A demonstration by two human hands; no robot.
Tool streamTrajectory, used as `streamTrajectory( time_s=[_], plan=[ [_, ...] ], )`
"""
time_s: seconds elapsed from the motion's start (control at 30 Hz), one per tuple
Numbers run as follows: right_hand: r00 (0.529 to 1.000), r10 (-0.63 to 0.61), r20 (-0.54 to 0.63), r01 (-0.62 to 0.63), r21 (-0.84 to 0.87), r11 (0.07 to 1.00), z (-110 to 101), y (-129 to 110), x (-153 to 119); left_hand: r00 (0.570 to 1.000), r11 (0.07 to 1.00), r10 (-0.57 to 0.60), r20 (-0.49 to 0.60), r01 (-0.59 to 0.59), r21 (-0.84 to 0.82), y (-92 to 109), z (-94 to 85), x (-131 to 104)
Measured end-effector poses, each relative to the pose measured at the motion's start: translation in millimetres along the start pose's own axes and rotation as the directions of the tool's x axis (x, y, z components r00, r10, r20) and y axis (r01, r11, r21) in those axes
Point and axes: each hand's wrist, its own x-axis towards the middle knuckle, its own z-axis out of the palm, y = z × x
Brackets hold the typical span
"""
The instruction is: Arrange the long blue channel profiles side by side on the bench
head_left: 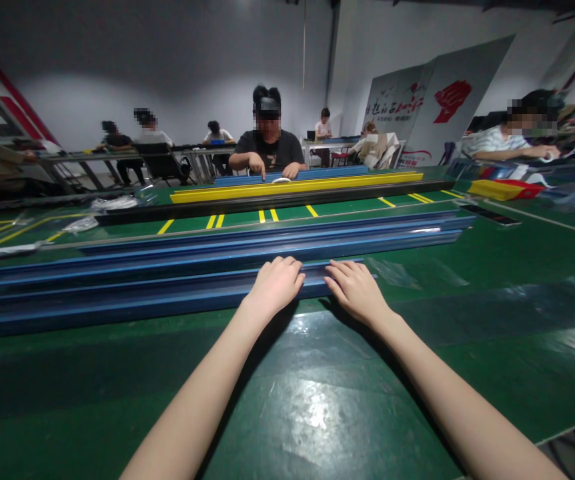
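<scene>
A long blue channel-shaped strip lies on the green table, nearest to me. My left hand grips its right part, fingers bent over the far edge and thumb on the near side. Close to the strip's right end, my right hand holds it the same way, with fingers over the top and thumb toward the left. A short stretch of blue shows between the two hands. Just beyond lie more blue strips, roughly parallel to the held one.
Farther back are a black strip and a yellow strip. A person sits opposite, hands near another blue strip. Clear plastic film lies right of my right hand. A yellow and red tray stands at back right.
</scene>
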Motion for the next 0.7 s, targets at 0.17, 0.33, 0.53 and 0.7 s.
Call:
streamTrajectory(
  time_s=[0.17,0.33,0.53,0.7],
  plan=[
    [0.998,-0.062,-0.003,0.062,0.031,0.998,1,1,0,1.000,1.000,0.004,0.022,-0.004,0.000,0,3.1,0],
    [0.999,0.004,-0.040,-0.004,0.002,1.000,-4,5,1,0.999,1.000,-0.021,0.044,0.020,0.022,-3,0.9,0],
    [0.983,0.161,-0.090,-0.165,-0.038,0.986,-9,12,1,0.993,0.992,-0.111,0.035,0.108,0.070,-7,-2.8,-1],
    [0.970,0.234,-0.064,-0.239,-0.085,0.967,-11,13,1,0.980,0.974,-0.198,0.020,0.195,0.116,-10,-3.7,-3]
  ],
)
